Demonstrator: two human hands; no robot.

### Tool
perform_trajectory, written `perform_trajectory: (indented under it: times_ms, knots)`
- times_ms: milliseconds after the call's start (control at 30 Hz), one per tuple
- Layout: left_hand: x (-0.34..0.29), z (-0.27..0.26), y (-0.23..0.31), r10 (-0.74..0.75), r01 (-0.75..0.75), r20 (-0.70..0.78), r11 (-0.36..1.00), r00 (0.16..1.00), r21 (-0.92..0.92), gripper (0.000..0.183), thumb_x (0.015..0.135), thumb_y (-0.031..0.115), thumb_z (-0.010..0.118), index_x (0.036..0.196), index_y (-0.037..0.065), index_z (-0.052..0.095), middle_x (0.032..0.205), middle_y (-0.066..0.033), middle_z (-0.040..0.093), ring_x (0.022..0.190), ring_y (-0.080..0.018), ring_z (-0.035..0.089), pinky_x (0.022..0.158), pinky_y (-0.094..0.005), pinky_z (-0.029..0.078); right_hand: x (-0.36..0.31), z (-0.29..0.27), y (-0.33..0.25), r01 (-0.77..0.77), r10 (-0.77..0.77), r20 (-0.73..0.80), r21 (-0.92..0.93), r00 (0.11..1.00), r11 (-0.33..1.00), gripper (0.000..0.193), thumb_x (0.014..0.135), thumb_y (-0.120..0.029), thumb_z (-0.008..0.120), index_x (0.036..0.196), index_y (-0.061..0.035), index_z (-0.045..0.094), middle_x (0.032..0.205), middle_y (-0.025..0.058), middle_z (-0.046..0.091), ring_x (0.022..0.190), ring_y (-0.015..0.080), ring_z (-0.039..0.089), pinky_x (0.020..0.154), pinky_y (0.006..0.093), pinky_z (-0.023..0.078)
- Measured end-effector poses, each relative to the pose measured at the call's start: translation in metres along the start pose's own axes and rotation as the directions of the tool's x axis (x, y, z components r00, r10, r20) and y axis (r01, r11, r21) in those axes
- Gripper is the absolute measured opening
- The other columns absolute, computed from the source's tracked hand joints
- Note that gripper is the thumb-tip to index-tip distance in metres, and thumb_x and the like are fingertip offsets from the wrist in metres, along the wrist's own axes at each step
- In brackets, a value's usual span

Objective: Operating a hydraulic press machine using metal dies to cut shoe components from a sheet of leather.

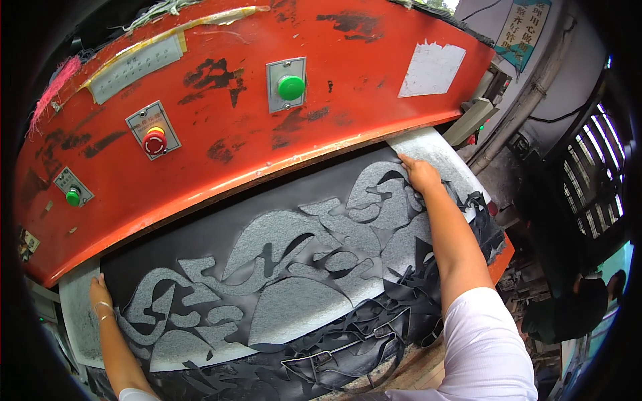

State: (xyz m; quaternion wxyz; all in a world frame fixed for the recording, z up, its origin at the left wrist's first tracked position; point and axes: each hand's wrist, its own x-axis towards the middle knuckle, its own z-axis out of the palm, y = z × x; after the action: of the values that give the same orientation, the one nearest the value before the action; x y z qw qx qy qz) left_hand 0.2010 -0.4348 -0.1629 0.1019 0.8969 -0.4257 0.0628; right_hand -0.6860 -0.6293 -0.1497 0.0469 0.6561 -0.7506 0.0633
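Note:
A black sheet with curved shapes cut out of it lies on a pale, speckled board under the front of a red machine. The board's grey surface shows through the cut-outs. My left hand holds the sheet's left edge, its fingers partly hidden. At the far right corner my right hand grips the sheet's edge, arm stretched forward. Along the near side, thin black offcuts lie heaped against the board. A bent metal strip frame sits among them.
The red machine front overhangs the board's far side. It carries a red knob, a large green button and a small green button. A dark-clothed person is at the right. A pipe runs along the wall.

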Motion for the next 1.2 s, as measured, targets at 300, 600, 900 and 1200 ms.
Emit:
perform_trajectory:
  times_ms: [300, 600, 900, 1200]
  knots:
    - [-0.076, -0.023, -0.013, -0.042, 0.044, -0.035, 0.997, 0.999, 0.068, 0.05, 0.099, 0.043, 0.044, 0.096, -0.004, 0.06, 0.097, -0.0294, 0.063, 0.093, -0.0485, 0.059, 0.078, -0.0522, 0.046, -0.043, -0.008, 0.047, 0.13, -0.129, -0.031, 0.057, 0.991, 0.99, 0.033, 0.097, -0.037, 0.05, 0.128, -0.0311, 0.058, 0.093, 0.0185, 0.068, 0.086, 0.0388, 0.065, 0.074, 0.0491, 0.051]
    - [-0.118, -0.048, -0.039, -0.014, 0.019, -0.066, 0.997, 0.998, 0.069, 0.054, 0.099, 0.046, 0.043, 0.092, -0.005, 0.06, 0.094, -0.0297, 0.063, 0.089, -0.0492, 0.058, 0.076, -0.0512, 0.045, -0.089, -0.027, 0.061, 0.115, -0.116, 0.089, 0.023, 0.989, 0.993, 0.034, 0.096, -0.042, 0.048, 0.129, -0.0371, 0.055, 0.094, 0.0146, 0.068, 0.087, 0.0363, 0.066, 0.074, 0.047, 0.052]
    - [-0.109, -0.088, -0.148, -0.253, 0.273, -0.188, 0.958, 0.949, 0.092, 0.045, 0.096, 0.04, 0.052, 0.107, -0.003, 0.059, 0.098, -0.025, 0.064, 0.09, -0.0431, 0.06, 0.083, -0.0452, 0.047, -0.093, -0.027, 0.017, 0.137, -0.145, 0.175, 0.054, 0.974, 0.989, 0.037, 0.092, -0.043, 0.054, 0.128, -0.0344, 0.058, 0.105, 0.0072, 0.065, 0.104, 0.0262, 0.061, 0.08, 0.0407, 0.05]
    - [-0.213, -0.073, 0.301, 0.766, -0.685, -0.104, 0.495, 0.635, -0.534, 0.03, 0.082, 0.009, 0.063, 0.109, -0.004, 0.057, 0.105, -0.0201, 0.058, 0.102, -0.0384, 0.056, 0.091, -0.0425, 0.044, -0.133, -0.044, -0.015, 0.258, -0.335, 0.22, 0.314, 0.916, 0.914, 0.068, 0.082, -0.063, 0.057, 0.141, -0.033, 0.045, 0.155, 0.0125, 0.026, 0.145, 0.0416, 0.013, 0.103, 0.0768, 0.008]
